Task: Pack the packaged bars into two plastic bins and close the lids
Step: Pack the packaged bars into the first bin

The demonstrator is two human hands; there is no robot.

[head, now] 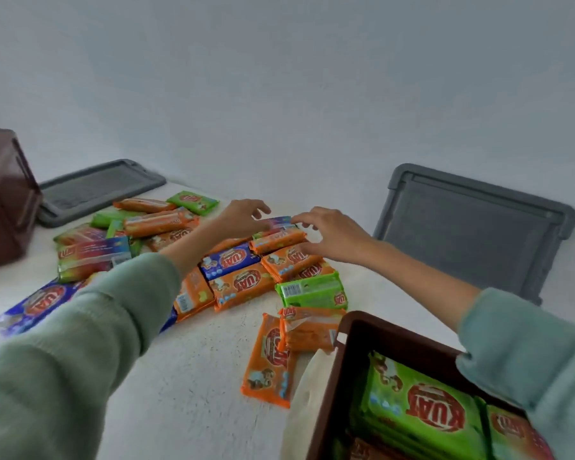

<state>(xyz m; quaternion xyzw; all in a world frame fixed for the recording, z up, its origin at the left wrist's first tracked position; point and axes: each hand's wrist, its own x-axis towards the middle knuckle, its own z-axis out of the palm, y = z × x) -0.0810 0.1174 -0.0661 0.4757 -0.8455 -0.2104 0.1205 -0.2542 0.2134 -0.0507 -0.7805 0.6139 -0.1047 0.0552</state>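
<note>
Several packaged bars in orange, blue and green wrappers lie in a loose pile (pixel 236 260) across the white table. My left hand (pixel 243 214) and my right hand (pixel 329 234) both hover over the far end of the pile with fingers spread and lightly curled, around an orange bar (pixel 278 241); neither grips anything. A brown bin (pixel 356 353) at the near right holds green bars (pixel 425 406). A second brown bin (pixel 4 197) stands at the far left.
One grey lid (pixel 93 190) lies flat at the back left beside the left bin. Another grey lid (pixel 475 227) leans against the wall at the right. Two orange bars (pixel 273 353) lie apart near the right bin. A white wall closes the table's far side.
</note>
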